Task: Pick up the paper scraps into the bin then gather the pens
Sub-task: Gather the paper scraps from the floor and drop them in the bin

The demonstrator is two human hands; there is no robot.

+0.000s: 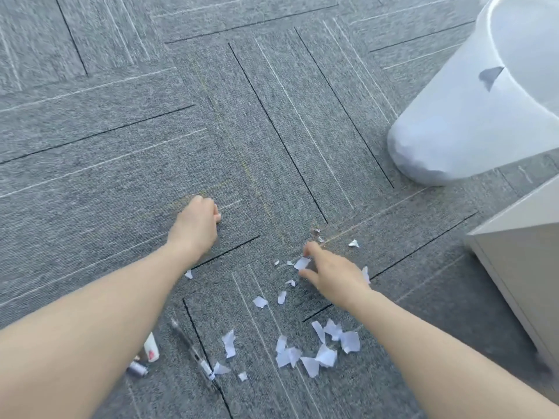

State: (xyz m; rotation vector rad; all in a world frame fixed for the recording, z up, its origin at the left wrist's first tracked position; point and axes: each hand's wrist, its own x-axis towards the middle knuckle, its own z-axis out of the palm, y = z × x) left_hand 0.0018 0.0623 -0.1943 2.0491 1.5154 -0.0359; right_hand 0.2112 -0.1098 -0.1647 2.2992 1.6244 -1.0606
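Note:
Several white paper scraps (320,349) lie scattered on the grey carpet, most of them near the bottom middle. My right hand (332,275) reaches over the upper scraps with fingers spread, its fingertips touching one scrap (302,263). My left hand (198,222) rests on the carpet to the left with its fingers curled under; whether it holds anything is hidden. A clear pen with a black tip (190,349) lies at the bottom left, beside a white-and-red pen cap end (151,347) and a dark pen end (137,369). The translucent white bin (472,116) stands at the upper right.
A white cabinet corner (520,246) juts in at the right edge, just below the bin. Grey carpet tiles (121,116) stretch across the upper left. A small scrap (353,244) lies apart, towards the cabinet.

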